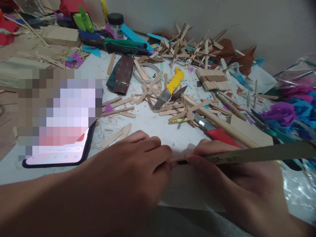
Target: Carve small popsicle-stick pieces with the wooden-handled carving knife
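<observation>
My left hand [130, 164] is closed, its fingertips pinching the end of a small wooden stick [179, 160] at the table's near edge. My right hand [237, 177] is closed around a long metal ruler [259, 154] that runs off to the right; its thumb presses the ruler's left end against the same stick. The two hands almost touch at the stick. Most of the stick is hidden by my fingers.
A phone [61, 144] lies to the left with its screen lit. Loose craft sticks [158, 102] cover the white table, with a yellow utility knife [170, 87], a red-handled cutter [214, 131], a stick panel [214, 80], a dark jar [115, 21] and paper flowers [286, 113] at the right.
</observation>
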Demonstrator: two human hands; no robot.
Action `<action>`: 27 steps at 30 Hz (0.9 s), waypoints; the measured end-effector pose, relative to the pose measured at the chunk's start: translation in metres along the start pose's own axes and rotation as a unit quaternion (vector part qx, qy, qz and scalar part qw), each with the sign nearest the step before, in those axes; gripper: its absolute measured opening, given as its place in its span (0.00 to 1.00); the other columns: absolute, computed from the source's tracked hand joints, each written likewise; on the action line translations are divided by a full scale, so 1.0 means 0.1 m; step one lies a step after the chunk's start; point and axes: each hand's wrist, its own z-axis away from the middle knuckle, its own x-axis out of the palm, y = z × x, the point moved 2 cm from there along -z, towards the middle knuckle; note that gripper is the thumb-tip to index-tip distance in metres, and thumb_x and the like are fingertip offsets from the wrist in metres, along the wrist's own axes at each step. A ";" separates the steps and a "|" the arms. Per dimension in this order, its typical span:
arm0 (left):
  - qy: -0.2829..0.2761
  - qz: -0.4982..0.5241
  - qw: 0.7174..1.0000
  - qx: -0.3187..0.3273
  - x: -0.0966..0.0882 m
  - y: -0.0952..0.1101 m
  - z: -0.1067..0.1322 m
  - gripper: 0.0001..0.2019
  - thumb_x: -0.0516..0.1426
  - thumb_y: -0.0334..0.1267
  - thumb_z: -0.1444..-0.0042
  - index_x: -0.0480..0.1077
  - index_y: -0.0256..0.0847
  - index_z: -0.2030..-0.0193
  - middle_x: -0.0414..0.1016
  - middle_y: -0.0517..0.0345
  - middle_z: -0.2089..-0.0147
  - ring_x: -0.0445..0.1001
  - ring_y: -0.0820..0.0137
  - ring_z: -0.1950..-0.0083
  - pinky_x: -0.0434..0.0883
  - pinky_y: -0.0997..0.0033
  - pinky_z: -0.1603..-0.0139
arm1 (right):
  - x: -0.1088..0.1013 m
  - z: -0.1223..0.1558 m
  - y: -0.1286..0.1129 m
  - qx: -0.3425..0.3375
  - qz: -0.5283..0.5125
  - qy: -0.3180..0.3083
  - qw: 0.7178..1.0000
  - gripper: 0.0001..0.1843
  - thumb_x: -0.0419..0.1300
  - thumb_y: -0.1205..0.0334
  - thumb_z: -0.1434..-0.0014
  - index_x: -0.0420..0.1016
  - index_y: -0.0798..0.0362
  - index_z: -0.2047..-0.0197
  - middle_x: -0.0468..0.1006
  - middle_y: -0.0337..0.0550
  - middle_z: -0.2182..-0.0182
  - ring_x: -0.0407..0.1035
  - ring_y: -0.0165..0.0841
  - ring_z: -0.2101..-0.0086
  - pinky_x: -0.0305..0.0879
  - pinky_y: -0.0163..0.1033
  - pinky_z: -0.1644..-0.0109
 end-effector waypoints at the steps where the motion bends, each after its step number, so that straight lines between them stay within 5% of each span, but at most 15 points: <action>1: 0.003 -0.001 1.000 -0.001 0.00 0.00 0.00 0.14 0.55 0.24 0.21 0.83 0.35 0.53 0.80 0.53 0.55 0.73 0.58 0.55 0.70 0.51 0.50 | 0.00 0.02 -0.01 -0.013 0.017 -0.004 1.000 0.15 0.69 0.58 0.26 0.82 0.42 0.68 0.80 0.35 0.77 0.71 0.32 0.80 0.66 0.36 0.80; 9: -0.011 -0.014 1.000 0.015 0.04 0.00 0.02 0.10 0.58 0.24 0.23 0.80 0.34 0.53 0.78 0.52 0.54 0.72 0.59 0.54 0.68 0.53 0.48 | 0.09 0.14 -0.06 -0.029 0.071 0.025 0.997 0.14 0.68 0.59 0.25 0.82 0.42 0.66 0.81 0.36 0.75 0.72 0.34 0.79 0.69 0.40 0.76; 14: -0.007 -0.010 1.000 0.007 0.04 0.01 0.02 0.12 0.56 0.23 0.23 0.78 0.36 0.58 0.76 0.53 0.56 0.71 0.59 0.57 0.67 0.53 0.52 | 0.05 0.02 -0.05 0.038 -0.026 0.049 0.998 0.10 0.74 0.60 0.33 0.87 0.43 0.69 0.87 0.39 0.73 0.78 0.35 0.76 0.74 0.36 0.75; 18: -0.007 -0.006 1.000 -0.013 0.03 0.01 0.00 0.13 0.57 0.24 0.23 0.75 0.37 0.62 0.74 0.54 0.59 0.69 0.59 0.59 0.64 0.53 0.55 | 0.04 -0.01 0.09 0.120 -0.144 0.026 0.982 0.13 0.78 0.54 0.35 0.88 0.49 0.70 0.78 0.37 0.83 0.68 0.29 0.84 0.62 0.30 0.83; 22: -0.003 -0.014 1.000 -0.005 0.04 0.01 -0.01 0.15 0.56 0.25 0.22 0.74 0.38 0.63 0.73 0.54 0.60 0.69 0.58 0.59 0.64 0.52 0.54 | 0.08 0.02 0.21 0.142 -0.253 0.002 0.957 0.13 0.79 0.50 0.33 0.91 0.49 0.63 0.78 0.36 0.83 0.70 0.28 0.83 0.64 0.29 0.80; 27: 0.003 -0.004 1.000 -0.004 0.05 0.01 0.00 0.14 0.56 0.25 0.21 0.75 0.38 0.61 0.74 0.54 0.58 0.69 0.59 0.58 0.64 0.52 0.54 | 0.05 0.01 0.09 0.110 -0.119 0.063 0.985 0.12 0.78 0.55 0.36 0.89 0.48 0.71 0.79 0.37 0.82 0.68 0.27 0.82 0.60 0.29 0.81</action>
